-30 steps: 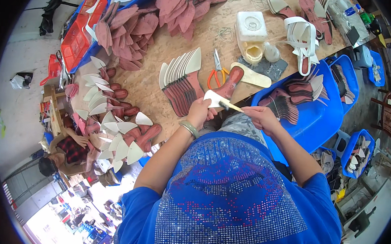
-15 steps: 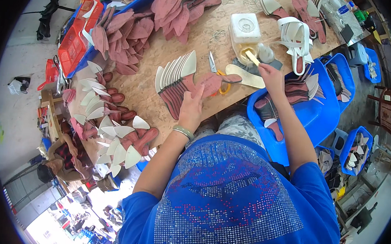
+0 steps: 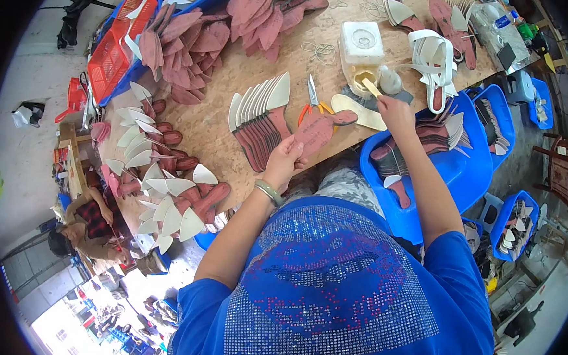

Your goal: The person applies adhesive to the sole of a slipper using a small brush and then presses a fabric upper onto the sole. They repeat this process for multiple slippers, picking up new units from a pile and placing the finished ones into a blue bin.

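Observation:
My left hand (image 3: 286,158) grips a reddish-brown insole piece (image 3: 319,126) by its near end, over the wooden bench (image 3: 216,118). My right hand (image 3: 393,112) holds a small brush (image 3: 371,87) whose tip dips into a pale glue pot (image 3: 362,75) beside a white block-shaped container (image 3: 361,42). A cream insole (image 3: 358,112) lies flat just below the pot. Orange-handled scissors (image 3: 313,101) lie between the two hands. A fanned row of insoles with white tips (image 3: 258,120) lies left of my left hand.
Heaps of reddish insoles (image 3: 208,36) cover the far bench, and more white-tipped ones (image 3: 166,190) fan along the left edge. A blue bin (image 3: 453,168) of pieces stands at my right, a red basket (image 3: 113,53) at far left. Another person (image 3: 89,224) crouches lower left.
My right hand reached from my lap up to the glue pot with the brush. My left hand turned the held piece, so its reddish side shows now instead of white.

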The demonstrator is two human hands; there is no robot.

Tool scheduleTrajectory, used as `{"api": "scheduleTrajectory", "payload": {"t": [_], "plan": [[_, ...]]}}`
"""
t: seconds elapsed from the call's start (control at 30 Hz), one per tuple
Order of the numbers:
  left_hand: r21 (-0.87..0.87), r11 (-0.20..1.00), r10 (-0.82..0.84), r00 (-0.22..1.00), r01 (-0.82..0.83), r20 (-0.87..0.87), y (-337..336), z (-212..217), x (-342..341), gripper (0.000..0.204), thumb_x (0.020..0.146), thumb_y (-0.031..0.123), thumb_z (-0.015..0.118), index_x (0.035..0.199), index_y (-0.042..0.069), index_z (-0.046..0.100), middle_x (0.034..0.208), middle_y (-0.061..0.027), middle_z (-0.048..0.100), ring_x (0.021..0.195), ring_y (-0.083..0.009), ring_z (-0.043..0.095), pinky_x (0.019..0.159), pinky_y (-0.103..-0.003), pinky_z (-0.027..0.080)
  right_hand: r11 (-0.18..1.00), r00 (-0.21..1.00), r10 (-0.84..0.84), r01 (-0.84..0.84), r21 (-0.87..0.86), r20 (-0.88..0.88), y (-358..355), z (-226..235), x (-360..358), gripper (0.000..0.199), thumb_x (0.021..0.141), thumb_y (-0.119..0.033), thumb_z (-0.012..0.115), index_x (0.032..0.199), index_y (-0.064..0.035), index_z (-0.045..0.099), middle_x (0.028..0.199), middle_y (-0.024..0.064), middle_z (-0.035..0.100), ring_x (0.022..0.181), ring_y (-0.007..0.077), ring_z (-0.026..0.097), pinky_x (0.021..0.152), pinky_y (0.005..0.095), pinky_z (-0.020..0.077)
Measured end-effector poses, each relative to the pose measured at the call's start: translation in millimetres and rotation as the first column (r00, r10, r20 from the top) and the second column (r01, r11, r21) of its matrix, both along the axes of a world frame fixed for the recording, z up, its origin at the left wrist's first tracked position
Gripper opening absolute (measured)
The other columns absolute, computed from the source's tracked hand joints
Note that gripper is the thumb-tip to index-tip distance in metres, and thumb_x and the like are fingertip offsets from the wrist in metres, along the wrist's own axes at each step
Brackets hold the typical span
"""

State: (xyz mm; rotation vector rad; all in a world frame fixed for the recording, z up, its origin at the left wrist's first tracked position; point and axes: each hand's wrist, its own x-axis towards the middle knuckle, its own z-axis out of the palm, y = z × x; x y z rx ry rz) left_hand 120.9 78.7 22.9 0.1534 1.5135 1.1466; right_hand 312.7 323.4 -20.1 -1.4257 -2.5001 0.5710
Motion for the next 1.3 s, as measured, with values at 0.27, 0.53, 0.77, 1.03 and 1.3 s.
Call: {"api": "scheduleTrajectory", "payload": {"t": [0.27, 0.53, 0.77, 1.03, 1.3], "plan": [[-0.042, 0.985, 0.173, 0.960, -0.168, 0.219, -4.7, -2.8, -6.5, 0.030, 0.094, 0.016, 0.051, 0.122, 0.004, 0.048, 0.098, -0.0022, 0.059, 0.075, -0.0096, 0.056, 0.067, -0.022, 0.049, 0.594, 0.799, -0.512, 0.064, -0.802, -0.316, -60.4, 35.7, 41.4, 0.021, 0.084, -0.020, 0.065, 0.098, -0.0048, 0.070, 0.061, 0.0014, 0.061, 0.044, 0.0133, 0.053, 0.042, 0.0260, 0.0427], [-0.126, 0.973, 0.219, 0.947, -0.194, 0.235, -4.1, -8.0, -6.9, 0.028, 0.093, 0.015, 0.054, 0.118, 0.004, 0.048, 0.096, -0.0034, 0.058, 0.078, -0.0115, 0.058, 0.066, -0.022, 0.049, 0.358, 0.774, -0.525, -0.176, -0.917, -0.354, -105.2, 54.1, 23.3, 0.020, 0.084, -0.013, 0.065, 0.101, -0.0025, 0.069, 0.056, -0.0065, 0.049, 0.042, 0.0013, 0.034, 0.038, 0.0200, 0.0218], [-0.120, 0.967, 0.253, 0.916, -0.227, 0.311, -3.8, -13.7, -9.0, 0.026, 0.092, 0.014, 0.056, 0.114, 0.002, 0.049, 0.087, -0.0031, 0.057, 0.073, -0.0099, 0.056, 0.061, -0.019, 0.050, 0.633, 0.792, -0.443, -0.056, -0.772, -0.421, -86.8, 2.0, 14.0, 0.022, 0.082, -0.017, 0.067, 0.099, -0.0038, 0.070, 0.066, -0.0013, 0.061, 0.053, 0.0048, 0.048, 0.049, 0.0214, 0.0367], [-0.067, 0.990, 0.137, 0.975, -0.127, 0.175, -0.5, -15.5, -21.3, 0.035, 0.093, 0.014, 0.053, 0.125, 0.003, 0.047, 0.091, -0.0016, 0.059, 0.069, -0.0090, 0.056, 0.060, -0.020, 0.047, 0.741, 0.871, -0.447, 0.233, -0.629, -0.204, -72.7, -24.1, 39.7, 0.023, 0.078, -0.023, 0.067, 0.094, -0.0064, 0.071, 0.079, 0.0138, 0.069, 0.069, 0.0179, 0.066, 0.066, 0.0287, 0.0506], [-0.105, 0.957, -0.290, 0.899, 0.270, -0.328, 10.2, -10.6, -37.9, 0.037, 0.091, 0.011, 0.052, 0.126, 0.001, 0.049, 0.093, -0.0042, 0.063, 0.065, -0.0086, 0.058, 0.060, -0.022, 0.048, 0.848, 0.927, -0.314, 0.175, -0.500, -0.207, -44.9, -33.1, 10.8, 0.024, 0.078, -0.023, 0.065, 0.094, -0.0049, 0.071, 0.084, 0.0162, 0.068, 0.074, 0.0231, 0.068, 0.069, 0.0310, 0.0515]]}}
